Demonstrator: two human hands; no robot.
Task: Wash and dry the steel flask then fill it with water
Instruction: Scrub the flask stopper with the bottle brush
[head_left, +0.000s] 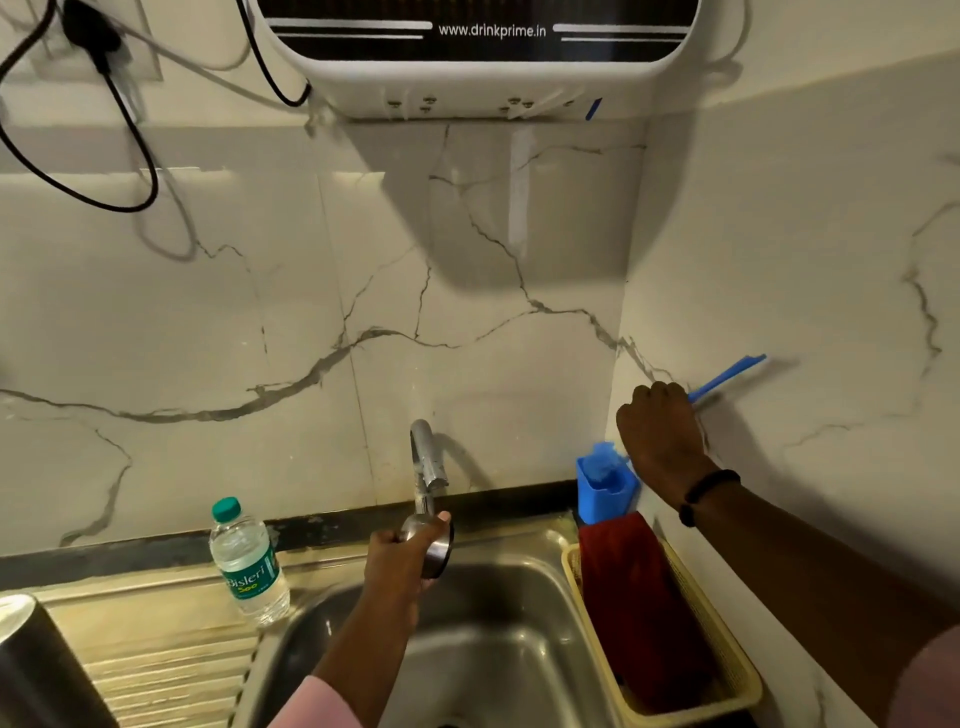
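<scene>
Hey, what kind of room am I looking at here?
Most likely a home kitchen: a steel sink with a tap, a wall-mounted water purifier above it, and marble-look tiled walls.

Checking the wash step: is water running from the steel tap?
No: no stream shows below the steel tap, where the left hand holds a small steel cap.

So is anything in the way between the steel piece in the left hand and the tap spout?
Nothing visible. The left hand holds the steel piece right under the tap spout, over the sink, with no object between them.
</scene>
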